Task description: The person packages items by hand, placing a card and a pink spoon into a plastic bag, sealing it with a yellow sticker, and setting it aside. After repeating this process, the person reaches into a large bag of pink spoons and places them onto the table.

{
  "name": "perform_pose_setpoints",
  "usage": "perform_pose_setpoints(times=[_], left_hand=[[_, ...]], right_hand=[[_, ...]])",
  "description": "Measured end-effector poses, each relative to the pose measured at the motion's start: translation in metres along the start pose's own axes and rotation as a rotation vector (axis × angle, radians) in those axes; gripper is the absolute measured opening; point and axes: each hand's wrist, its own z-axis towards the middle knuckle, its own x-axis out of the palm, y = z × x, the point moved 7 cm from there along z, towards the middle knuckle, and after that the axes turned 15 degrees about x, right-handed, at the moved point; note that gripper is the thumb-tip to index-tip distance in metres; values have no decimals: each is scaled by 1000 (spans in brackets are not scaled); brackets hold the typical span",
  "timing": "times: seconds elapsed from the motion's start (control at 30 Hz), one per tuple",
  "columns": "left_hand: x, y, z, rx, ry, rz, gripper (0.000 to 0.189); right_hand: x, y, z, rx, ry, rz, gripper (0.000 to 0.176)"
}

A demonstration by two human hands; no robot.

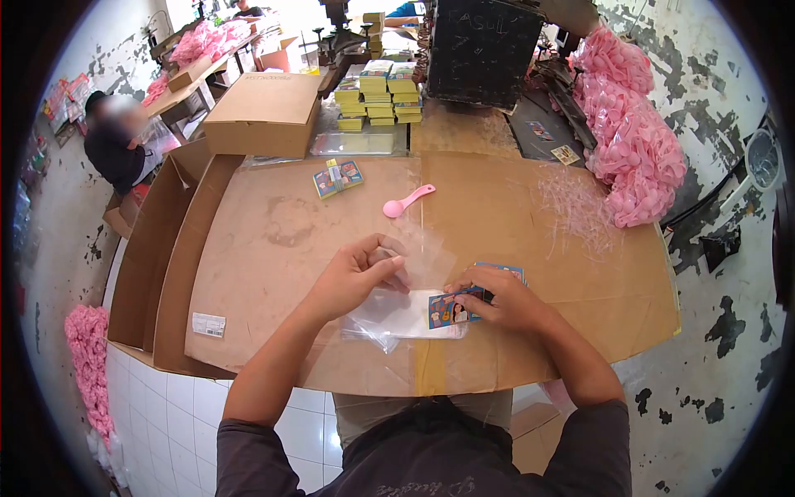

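Note:
My left hand (pixel 364 273) is curled with thumb and fingers close together at the edge of a thin clear plastic bag (pixel 429 258), which seems raised from the cardboard-covered table. Under and beside it lies a stack of clear plastic bags (pixel 406 319). My right hand (pixel 501 296) grips a colourful printed card (pixel 445 311) over the right end of that stack. More blue printed cards (pixel 512 272) show partly behind the right hand. A pink spoon (pixel 406 203) lies on the cardboard beyond my hands, and a banded bundle of cards (pixel 338 177) rests to its left.
Stacked card bundles (pixel 377 91) and a closed cardboard box (pixel 263 112) stand at the back. Heaped pink spoons (pixel 633 141) and plastic strips (pixel 584 211) are on the right. An open carton (pixel 153 265) borders the left. Another person (pixel 120 145) sits at far left.

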Motion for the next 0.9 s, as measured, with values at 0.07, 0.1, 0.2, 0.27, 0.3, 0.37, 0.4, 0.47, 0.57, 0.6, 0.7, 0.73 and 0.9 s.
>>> perform_pose_setpoints(times=[0.07, 0.1, 0.2, 0.27, 0.3, 0.37, 0.4, 0.47, 0.57, 0.6, 0.7, 0.73, 0.9], left_hand=[[-2, 2, 0, -14, 4, 226, 20], [-4, 5, 0, -22, 6, 338, 22], [-5, 20, 0, 50, -5, 345, 20], [-3, 13, 2, 215, 21, 488, 18], [1, 8, 1, 298, 36, 559, 18], [4, 4, 1, 320, 32, 587, 17], [3, 5, 1, 309, 36, 552, 17], [1, 7, 0, 255, 18, 391, 19], [-3, 1, 0, 172, -13, 87, 19], [-4, -3, 1, 173, 4, 36, 19], [2, -6, -3, 130, 46, -35, 19], [5, -4, -3, 109, 61, -44, 20], [12, 0, -6, 54, 68, 52, 24]], right_hand=[[0, 2, 1, 15, 19, 2, 14], [-2, 4, 1, 38, 51, -4, 13], [-20, 7, -3, 1, 64, -126, 11], [-26, 12, -3, -50, 51, -62, 11], [-26, 14, -4, -67, 42, 63, 11], [-16, 15, -4, -114, 41, 123, 12], [-4, 13, -2, -143, 50, 59, 13], [8, 9, 0, -122, 77, -5, 14], [5, 10, 4, -11, 74, -14, 16], [-3, 10, 6, 3, 32, -19, 18], [-22, 14, 15, 143, -55, 112, 19], [-26, 14, 18, 205, -81, 180, 19], [-41, 26, 27, 172, -207, 609, 14]])
